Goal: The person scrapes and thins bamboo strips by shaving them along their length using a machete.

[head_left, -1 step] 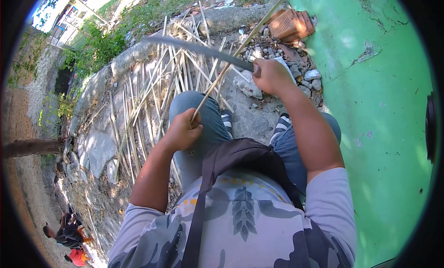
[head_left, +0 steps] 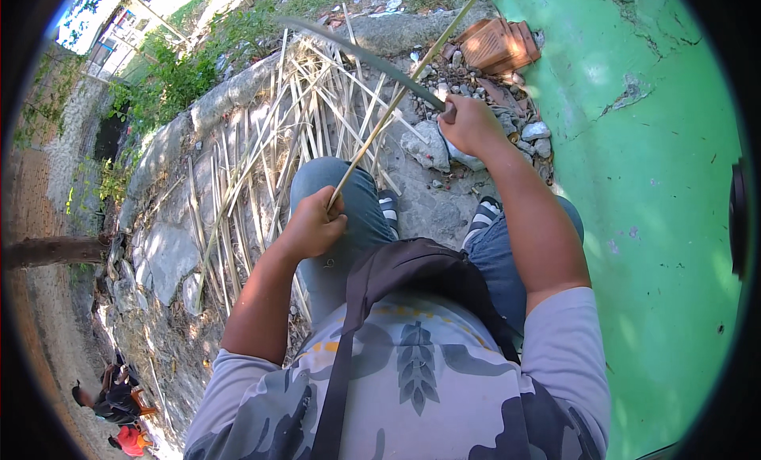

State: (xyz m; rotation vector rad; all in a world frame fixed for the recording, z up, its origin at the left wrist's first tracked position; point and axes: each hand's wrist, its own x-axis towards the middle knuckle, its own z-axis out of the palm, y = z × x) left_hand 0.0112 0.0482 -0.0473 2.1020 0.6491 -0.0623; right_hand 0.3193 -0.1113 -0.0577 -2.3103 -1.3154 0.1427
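My left hand (head_left: 315,224) is closed round the near end of a long, pale wooden strip (head_left: 366,147), close above my left knee. The strip slants away to the upper right. My right hand (head_left: 474,128) grips the handle of a machete (head_left: 361,55). Its long grey blade points to the far left and crosses the strip well beyond my left hand. Whether the edge touches the strip I cannot tell. Many similar pale strips (head_left: 313,103) lie in a loose heap on the ground past my left knee.
Rubble and stones (head_left: 428,147) lie ahead of my sandalled feet, with a stack of reddish tiles (head_left: 499,46) behind. A green painted surface (head_left: 642,222) runs along my right. A low stone kerb (head_left: 226,95) borders the heap. Two people (head_left: 119,400) sit at the far lower left.
My right hand has shifted slightly up and right. The machete's tip has swung upward, and the blade crosses the strip farther out. The strip's far end leans a little more left.
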